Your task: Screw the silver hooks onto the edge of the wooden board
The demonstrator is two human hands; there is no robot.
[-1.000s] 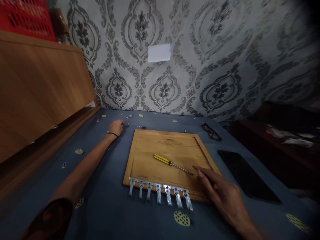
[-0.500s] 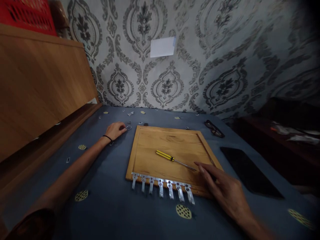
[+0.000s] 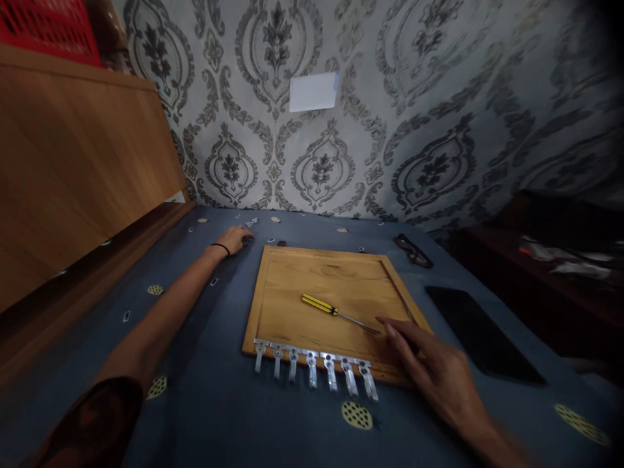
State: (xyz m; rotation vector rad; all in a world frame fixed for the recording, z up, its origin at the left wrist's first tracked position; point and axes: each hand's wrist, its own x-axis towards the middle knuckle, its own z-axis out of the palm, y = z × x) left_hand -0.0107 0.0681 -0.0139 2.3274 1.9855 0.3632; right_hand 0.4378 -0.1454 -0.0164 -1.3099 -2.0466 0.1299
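At the far left of the cloth, my left hand reaches out with its fingers curled down around a small spot; what is in them is too small to make out. Just beyond lie small silvery metal pieces. Over the right front part of a framed wooden board, my right hand holds thumb and forefinger together; anything between them is hidden. A screwdriver with a yellow and black handle lies on the board, its tip close to my right fingertips. Several shiny metal brackets line the board's front edge, overhanging it.
Glasses and a flat black tablet-like slab lie right of the board. A small dark piece sits by its far left corner. A wooden cabinet with a red basket stands left. Patterned wallpaper closes the back.
My left hand has moved forward and a little right, away from me; the thin loop seen at its fingertips no longer shows. My right hand stays in nearly the same place beside the screwdriver.
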